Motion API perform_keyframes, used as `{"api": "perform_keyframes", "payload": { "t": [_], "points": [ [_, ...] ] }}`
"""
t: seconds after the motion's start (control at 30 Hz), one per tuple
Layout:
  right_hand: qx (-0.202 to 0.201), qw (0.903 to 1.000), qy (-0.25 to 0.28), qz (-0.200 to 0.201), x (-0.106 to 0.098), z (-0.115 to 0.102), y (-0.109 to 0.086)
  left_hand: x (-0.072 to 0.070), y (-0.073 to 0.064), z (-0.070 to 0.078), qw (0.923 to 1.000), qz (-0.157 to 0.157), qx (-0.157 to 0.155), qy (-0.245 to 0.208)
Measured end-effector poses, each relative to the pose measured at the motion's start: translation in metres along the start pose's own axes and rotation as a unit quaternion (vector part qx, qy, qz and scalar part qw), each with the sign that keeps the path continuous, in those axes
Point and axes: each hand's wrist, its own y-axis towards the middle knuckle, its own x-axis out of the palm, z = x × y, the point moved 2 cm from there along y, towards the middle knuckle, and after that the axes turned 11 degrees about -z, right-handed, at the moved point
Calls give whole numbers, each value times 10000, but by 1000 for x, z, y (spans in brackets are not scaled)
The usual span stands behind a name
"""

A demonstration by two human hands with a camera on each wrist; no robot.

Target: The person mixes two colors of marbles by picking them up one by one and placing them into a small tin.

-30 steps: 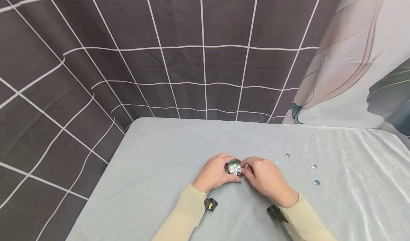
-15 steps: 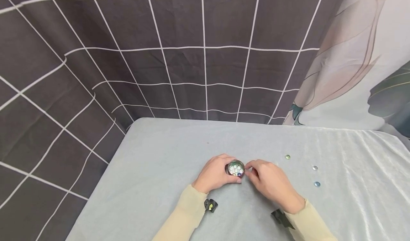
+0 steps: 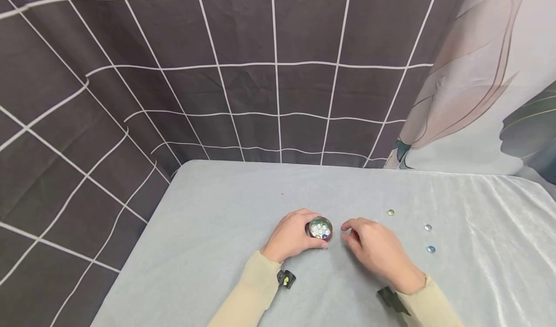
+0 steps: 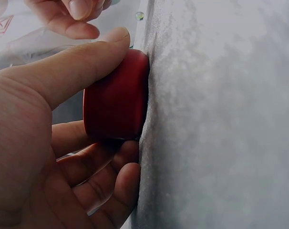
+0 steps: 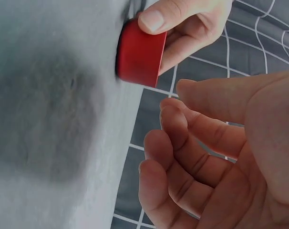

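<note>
A small round red container (image 4: 118, 98) stands on the cloth, its smooth red wall plain in both wrist views. My left hand (image 3: 292, 235) grips it from the left, thumb on the near side and fingers around the far side. From the head view, several shiny clear glass gems (image 3: 320, 231) and a dark blue one show inside, below a dark greenish inner wall. My right hand (image 3: 379, 248) hovers just right of the container, apart from it. Its fingers are loosely bent, and nothing shows between thumb and fingertips in the right wrist view (image 5: 201, 143).
Three loose glass gems lie to the right: a green one (image 3: 391, 212), a clear one (image 3: 428, 227) and a blue one (image 3: 431, 249). Pale velvety cloth (image 3: 217, 196) covers the table. Behind and left hangs a dark grid-patterned curtain (image 3: 247, 90); a floral one (image 3: 473, 90) hangs at right.
My right hand has drawn back to the right from the container's rim, its thumb and fingertips parting. The left hand keeps its grip, and the container has barely moved.
</note>
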Motion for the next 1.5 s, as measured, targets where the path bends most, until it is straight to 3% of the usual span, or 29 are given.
{"api": "perform_keyframes", "payload": {
  "t": [1.13,1.5],
  "points": [
    [547,9981,-272,70,-13,40,-39,1,-2,1,10000,11,-34,3],
    [513,9977,-426,150,-15,57,-49,-2,-2,3,10000,38,20,-24]
  ]
}}
